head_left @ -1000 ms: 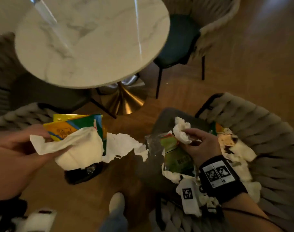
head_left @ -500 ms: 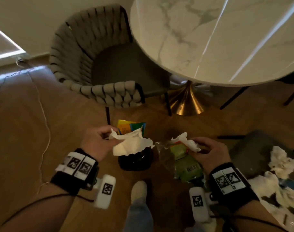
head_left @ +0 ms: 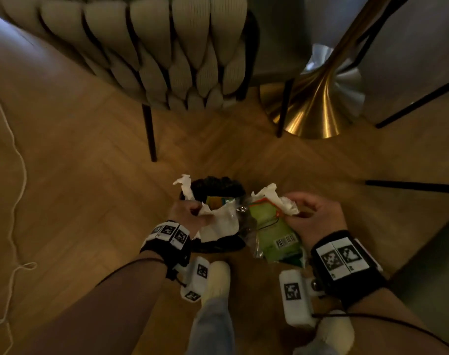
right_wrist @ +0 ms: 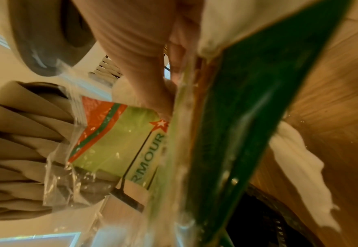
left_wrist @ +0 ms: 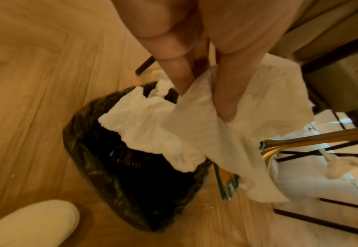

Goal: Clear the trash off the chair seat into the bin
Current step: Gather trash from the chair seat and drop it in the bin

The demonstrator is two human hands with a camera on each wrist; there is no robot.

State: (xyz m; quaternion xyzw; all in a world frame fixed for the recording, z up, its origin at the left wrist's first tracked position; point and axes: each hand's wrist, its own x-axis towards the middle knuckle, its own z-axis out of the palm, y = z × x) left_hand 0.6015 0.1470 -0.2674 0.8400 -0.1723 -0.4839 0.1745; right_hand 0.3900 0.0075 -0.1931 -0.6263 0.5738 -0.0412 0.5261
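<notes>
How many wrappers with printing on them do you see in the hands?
2. A green wrapper in the right hand, beside the bin. A yellow-green wrapper behind the tissue in the left hand, over the bin. Others may be hidden.

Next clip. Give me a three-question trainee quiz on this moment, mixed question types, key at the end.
1. True or false: the left hand holds white tissue above the bin.
2. What does the right hand grip?
A. a cup
B. a green wrapper with tissue
C. nothing
3. Fill in: the bin is lined with a ____ bag.

Key: 1 true; 2 B; 3 black
</notes>
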